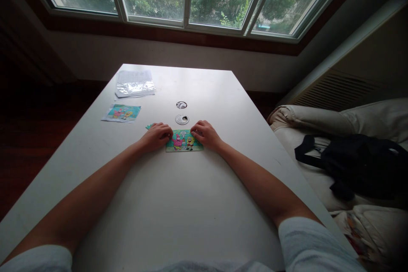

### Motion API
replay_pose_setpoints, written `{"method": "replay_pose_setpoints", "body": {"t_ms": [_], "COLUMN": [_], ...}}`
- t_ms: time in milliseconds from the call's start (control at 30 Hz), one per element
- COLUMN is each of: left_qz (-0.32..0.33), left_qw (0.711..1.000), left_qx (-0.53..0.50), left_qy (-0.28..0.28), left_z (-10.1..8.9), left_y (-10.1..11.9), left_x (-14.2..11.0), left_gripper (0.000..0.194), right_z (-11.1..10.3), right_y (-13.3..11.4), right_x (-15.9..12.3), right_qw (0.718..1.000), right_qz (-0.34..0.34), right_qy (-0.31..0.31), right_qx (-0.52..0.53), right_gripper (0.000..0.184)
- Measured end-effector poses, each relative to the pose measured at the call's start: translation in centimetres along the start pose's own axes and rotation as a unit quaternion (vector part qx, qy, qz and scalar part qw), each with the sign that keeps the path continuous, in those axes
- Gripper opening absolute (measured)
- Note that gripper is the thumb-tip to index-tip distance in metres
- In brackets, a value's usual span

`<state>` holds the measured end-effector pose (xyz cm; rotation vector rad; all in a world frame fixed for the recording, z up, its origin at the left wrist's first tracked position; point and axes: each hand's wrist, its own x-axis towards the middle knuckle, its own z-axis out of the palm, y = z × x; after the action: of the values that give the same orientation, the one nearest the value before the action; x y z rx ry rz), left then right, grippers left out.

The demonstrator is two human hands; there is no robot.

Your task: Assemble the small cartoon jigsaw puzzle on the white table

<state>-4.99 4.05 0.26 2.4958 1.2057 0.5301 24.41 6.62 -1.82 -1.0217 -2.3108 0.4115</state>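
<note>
A small jigsaw puzzle (181, 144) with a pink and a yellow cartoon figure on teal lies flat on the white table. My left hand (158, 133) is closed, its bent fingertips pressed at the puzzle's left upper edge. At the upper right corner, the fingers of my right hand (205, 134) are curled onto the puzzle too. They cover that corner, so I cannot see what lies under them. A loose teal puzzle piece (148, 126) shows just past the back of my left hand.
A printed picture (122, 113) with similar figures lies to the left. Behind it are papers in a clear plastic sleeve (135, 83). Two round cable holes (182, 119) sit in the white table (178, 204) beyond the puzzle. A sofa (314, 121) with a dark bag (363, 163) stands at right.
</note>
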Motion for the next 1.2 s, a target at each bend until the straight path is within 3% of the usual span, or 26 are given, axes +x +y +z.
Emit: {"method": "replay_pose_setpoints", "body": {"t_ms": [1200], "left_qz": [-0.002], "left_qw": [1.0], "left_qx": [0.001], "left_qy": [0.003], "left_z": [0.19], "left_y": [-0.15], "left_x": [0.03], "left_gripper": [0.014], "right_z": [-0.08], "right_y": [-0.1], "right_x": [-0.05], "right_qw": [1.0], "right_qz": [0.002], "right_qy": [-0.002], "right_qx": [0.005], "right_gripper": [0.012]}}
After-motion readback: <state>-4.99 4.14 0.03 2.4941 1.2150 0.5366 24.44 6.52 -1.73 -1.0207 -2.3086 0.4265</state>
